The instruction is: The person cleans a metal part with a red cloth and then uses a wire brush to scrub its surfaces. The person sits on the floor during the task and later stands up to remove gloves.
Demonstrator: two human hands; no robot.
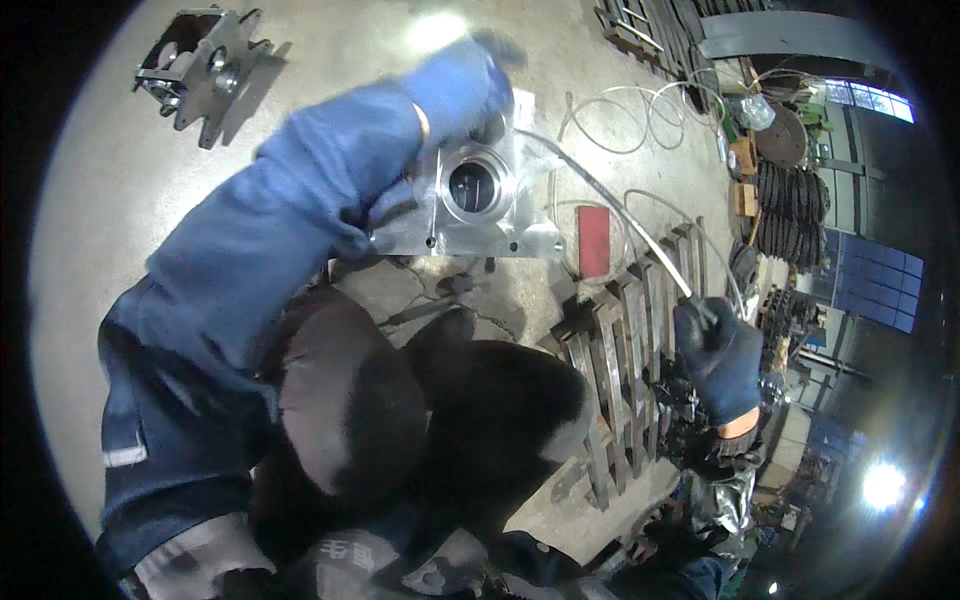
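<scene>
Metal housing (pixel 480 200) half hidden by blurred left hand (pixel 455 85), right hand (pixel 720 350) gripping tube (pixel 610 205)

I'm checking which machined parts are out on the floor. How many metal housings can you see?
2. One shiny metal housing with a round bore lies under the left hand; a darker metal housing sits on the concrete floor at upper left. Others may be hidden.

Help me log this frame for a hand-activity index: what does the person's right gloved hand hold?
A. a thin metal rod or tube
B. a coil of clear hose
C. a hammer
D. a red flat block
A: the right hand grips one end of a thin metal rod, which runs up toward the machined metal housing where the left hand rests.
</scene>
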